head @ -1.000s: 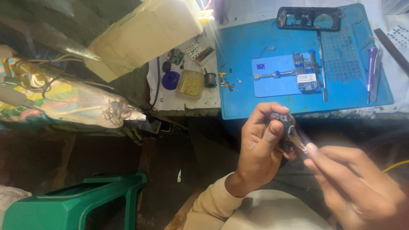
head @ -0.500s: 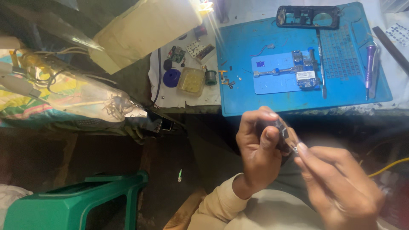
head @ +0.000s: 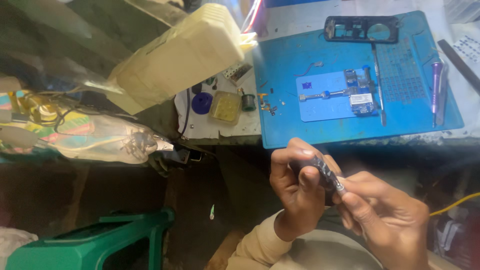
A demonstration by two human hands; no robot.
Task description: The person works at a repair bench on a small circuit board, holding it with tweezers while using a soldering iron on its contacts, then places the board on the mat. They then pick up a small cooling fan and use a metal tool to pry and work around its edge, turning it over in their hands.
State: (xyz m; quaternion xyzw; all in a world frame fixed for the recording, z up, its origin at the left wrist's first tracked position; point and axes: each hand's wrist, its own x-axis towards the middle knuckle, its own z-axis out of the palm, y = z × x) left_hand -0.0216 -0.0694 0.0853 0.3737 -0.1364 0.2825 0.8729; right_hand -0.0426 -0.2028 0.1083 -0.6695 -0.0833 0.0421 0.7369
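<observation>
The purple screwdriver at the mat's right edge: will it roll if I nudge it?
Probably: the purple screwdriver looks round and slim, lying flat on the blue mat. The mat looks rubbery, which may slow it. It should feel light and stiff.

Bright glare on the blue mat (head: 300, 60), dim, soft-focused foreground.

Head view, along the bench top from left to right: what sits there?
Cream box → purple disc → yellow tray → circuit board in its holder → purple-handled tool.

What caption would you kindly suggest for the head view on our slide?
Left hand and right hand grip a small dark device below a blue work mat.
</observation>
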